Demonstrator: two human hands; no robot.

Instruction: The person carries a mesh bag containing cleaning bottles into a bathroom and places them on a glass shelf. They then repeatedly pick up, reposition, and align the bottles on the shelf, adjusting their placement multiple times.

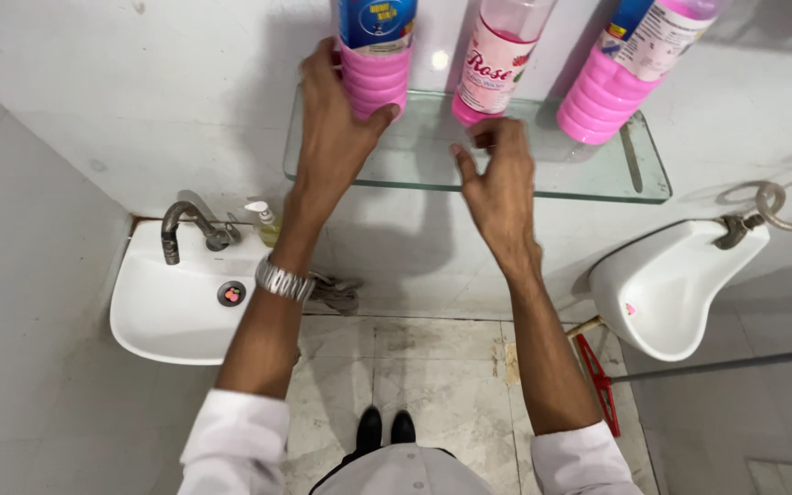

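Fingers (323, 78) of the left hand (336, 137) are wrapping around the base of a ribbed pink bottle with a blue label (376, 55), thumb pressing its lower front; the bottle is standing on the glass shelf (588, 174). The right hand (499, 179) is hovering just beside it, fingers loosely spread and holding nothing, fingertips lying just below a clear bottle of pink liquid (497, 60). Farther right of those fingers, a second ribbed pink bottle (611, 87) is leaning on the shelf. Bottles counted on the shelf: three. Below the left wrist, one washbasin (162, 316) with one tap (181, 225) is showing, and one small soap dispenser (266, 220). Below and right of the right hand, one white urinal (666, 289) is mounted.
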